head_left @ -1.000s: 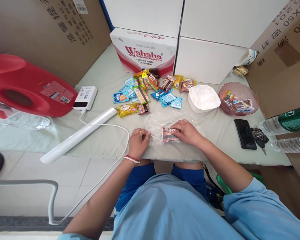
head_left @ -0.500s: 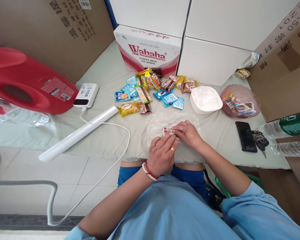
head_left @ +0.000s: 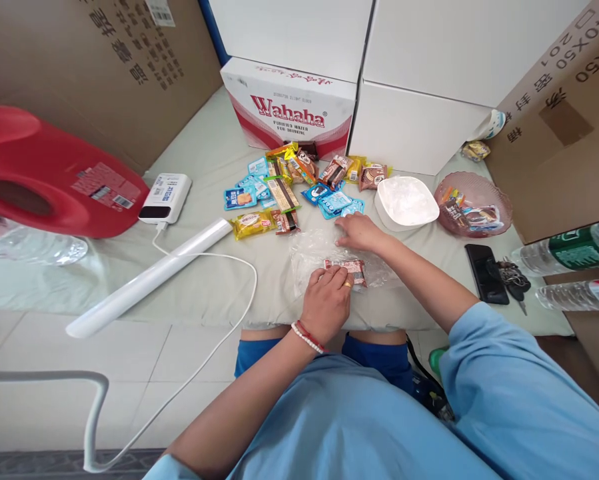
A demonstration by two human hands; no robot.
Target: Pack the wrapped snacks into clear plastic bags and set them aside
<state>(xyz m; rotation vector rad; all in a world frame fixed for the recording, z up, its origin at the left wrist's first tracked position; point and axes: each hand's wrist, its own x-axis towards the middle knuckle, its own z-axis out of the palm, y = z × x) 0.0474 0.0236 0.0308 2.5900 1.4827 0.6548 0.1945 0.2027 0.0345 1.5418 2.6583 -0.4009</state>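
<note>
From my end, the brown snack packet (head_left: 355,269) lies just below and right of frame centre on clear plastic film (head_left: 306,248), its long axis roughly crosswise. My left hand (head_left: 328,299) is nearer, fingers laid over its lower-left part; whether they grip, I can't tell. My right hand (head_left: 363,233) sits higher, fingers parted, seemingly empty.

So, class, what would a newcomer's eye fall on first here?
Probably the big red jug at the far left, then the bright heap of snack packets in front of the Wahaha box. Nearer, the left hand rests on a red-brown packet lying on clear plastic.
</note>
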